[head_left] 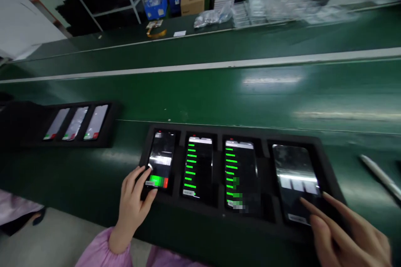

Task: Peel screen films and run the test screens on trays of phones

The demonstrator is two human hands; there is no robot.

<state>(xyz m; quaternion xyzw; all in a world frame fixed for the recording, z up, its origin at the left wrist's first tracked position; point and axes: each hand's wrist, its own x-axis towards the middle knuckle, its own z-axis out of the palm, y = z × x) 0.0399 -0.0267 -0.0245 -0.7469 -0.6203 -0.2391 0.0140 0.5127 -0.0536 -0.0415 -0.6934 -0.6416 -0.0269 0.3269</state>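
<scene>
A black foam tray (219, 213) holds four phones in a row. My left hand (133, 196) rests at the leftmost phone (161, 160), its fingers apart at the lower left edge; green and red blocks glow on that screen. Two middle phones, the second phone (200, 167) and the third phone (242, 167), show green lines of text on black. Over the lower part of the rightmost phone (297, 183) reaches my right hand (347, 229), fingers spread and index fingertip on or just above its dark, reflective screen.
Another black tray (111, 127) with several lit phones (96, 123) lies left. A white pen-like object (380, 177) is at the right. Behind the green bench stand a blue bin (156, 8), a cardboard box (192, 3) and plastic-wrapped stacks (269, 4).
</scene>
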